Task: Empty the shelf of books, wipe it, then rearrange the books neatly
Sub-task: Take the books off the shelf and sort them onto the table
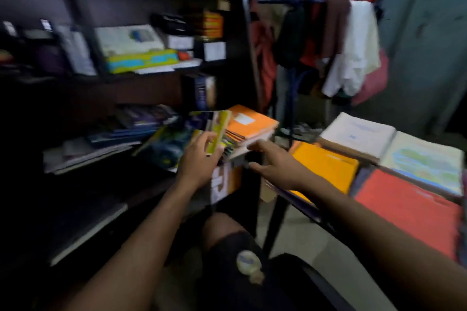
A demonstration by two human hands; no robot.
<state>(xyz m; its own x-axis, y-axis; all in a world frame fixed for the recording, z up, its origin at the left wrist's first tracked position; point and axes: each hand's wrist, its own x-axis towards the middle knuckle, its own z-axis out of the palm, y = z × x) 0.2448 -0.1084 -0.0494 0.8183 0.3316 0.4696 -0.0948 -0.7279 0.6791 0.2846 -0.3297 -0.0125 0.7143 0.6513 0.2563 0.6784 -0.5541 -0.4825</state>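
On the dark wooden shelf (161,76), flat piles of blurred books still lie along its left side, so we judge the emptying is under way. Our left hand (199,156) grips a thin yellow-green paperback booklet (219,131) at the shelf's right end, beside the stack of orange exercise books (249,125). Our right hand (274,163) reaches for that stack with fingers spread, holding nothing; the books look light and floppy, best gripped from underneath by the spines.

No text can be read

The frame is blurred: the white label on the orange notebook (249,121) and the big white letters on the orange book (225,182) under the hands stay illegible.
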